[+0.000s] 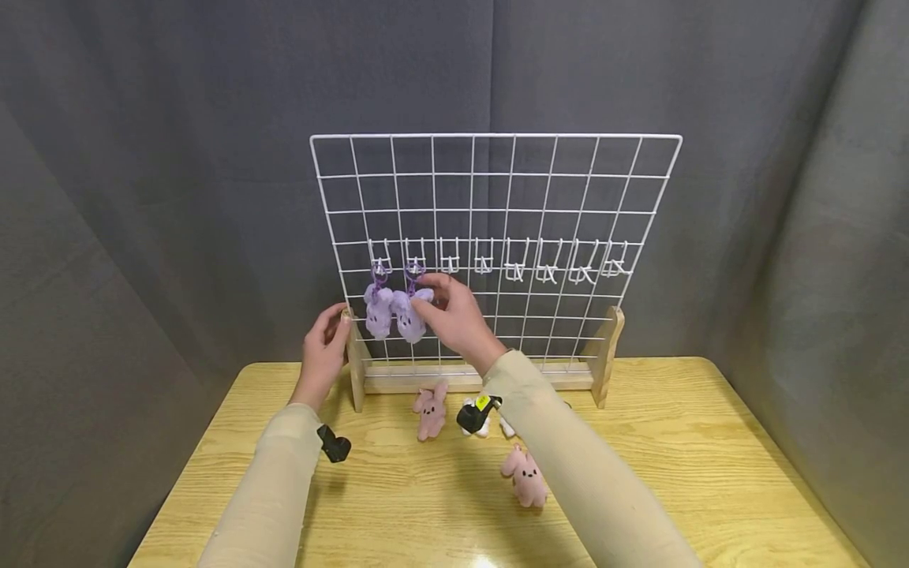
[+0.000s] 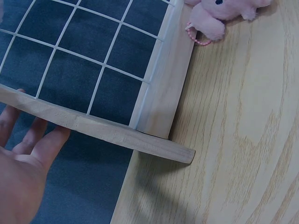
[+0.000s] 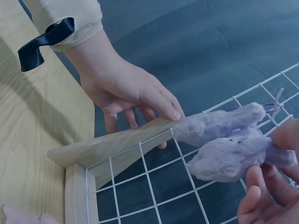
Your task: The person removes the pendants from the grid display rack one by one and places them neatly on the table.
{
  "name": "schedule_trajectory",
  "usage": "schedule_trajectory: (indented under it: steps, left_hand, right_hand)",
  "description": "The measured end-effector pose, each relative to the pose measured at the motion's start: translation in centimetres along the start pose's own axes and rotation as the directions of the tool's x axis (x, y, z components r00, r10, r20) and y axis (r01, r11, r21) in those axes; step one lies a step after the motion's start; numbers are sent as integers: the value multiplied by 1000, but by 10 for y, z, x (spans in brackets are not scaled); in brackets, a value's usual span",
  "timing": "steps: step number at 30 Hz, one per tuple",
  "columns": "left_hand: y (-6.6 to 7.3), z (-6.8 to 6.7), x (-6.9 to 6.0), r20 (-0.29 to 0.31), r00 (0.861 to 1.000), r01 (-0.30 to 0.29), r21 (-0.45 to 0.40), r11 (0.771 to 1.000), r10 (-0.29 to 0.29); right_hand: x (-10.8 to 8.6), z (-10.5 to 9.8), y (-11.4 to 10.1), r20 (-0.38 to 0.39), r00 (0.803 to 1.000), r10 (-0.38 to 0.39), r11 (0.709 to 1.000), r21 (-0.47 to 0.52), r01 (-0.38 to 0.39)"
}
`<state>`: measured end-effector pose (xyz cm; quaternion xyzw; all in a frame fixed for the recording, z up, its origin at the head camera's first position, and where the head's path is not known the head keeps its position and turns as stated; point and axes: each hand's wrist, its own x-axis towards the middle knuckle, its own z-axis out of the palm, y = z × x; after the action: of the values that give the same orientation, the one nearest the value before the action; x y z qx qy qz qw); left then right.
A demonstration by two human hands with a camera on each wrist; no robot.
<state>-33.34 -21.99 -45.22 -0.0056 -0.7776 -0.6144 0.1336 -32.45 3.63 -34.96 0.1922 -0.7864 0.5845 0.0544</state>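
Note:
Two purple plush bunny keychains hang side by side by purple loops from the two leftmost hooks of a white wire grid rack (image 1: 497, 211). My right hand (image 1: 458, 315) pinches the second purple plush bunny keychain (image 1: 409, 322) at its right side, thumb in front. The first purple plush bunny keychain (image 1: 379, 315) hangs just left of it. My left hand (image 1: 323, 351) holds the upper part of the rack's left wooden post (image 3: 126, 140), thumb on one side and fingers on the other. In the left wrist view, its fingertips (image 2: 55, 140) touch the post's outer edge.
Several white hooks (image 1: 514, 270) line the grid to the right. On the wooden table (image 1: 383, 505) lie a pink plush bunny (image 1: 430, 412), another pink plush bunny (image 1: 528, 478) and white plush pieces (image 1: 507, 427), partly hidden by the right arm. Grey curtains (image 1: 213, 197) surround the table.

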Motion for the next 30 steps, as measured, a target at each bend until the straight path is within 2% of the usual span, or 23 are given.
schedule_trajectory:
  steps: [8, 15, 18, 21, 27, 30]
  left_hand:
    - [3, 0, 1, 15, 1000, 25, -28, 999, -25]
    - [30, -1, -13, 35, 999, 36, -33, 999, -35]
    - [35, -2, -16, 34, 999, 33, -35, 999, -32]
    - [29, 0, -12, 29, 999, 37, -34, 999, -36]
    - [4, 1, 0, 17, 999, 30, -33, 999, -29]
    - [-2, 1, 2, 13, 1000, 18, -32, 999, -18]
  right_hand:
    - [0, 1, -2, -27, 999, -23, 1000, 13, 24]
    - [1, 4, -4, -24, 999, -45, 998, 51, 47]
    - [1, 4, -5, -9, 998, -55, 997, 55, 55]
    - [0, 3, -6, -2, 998, -67, 997, 48, 67]
    - [-2, 2, -6, -16, 996, -90, 996, 23, 90]
    - [-2, 2, -6, -23, 995, -99, 995, 20, 99]
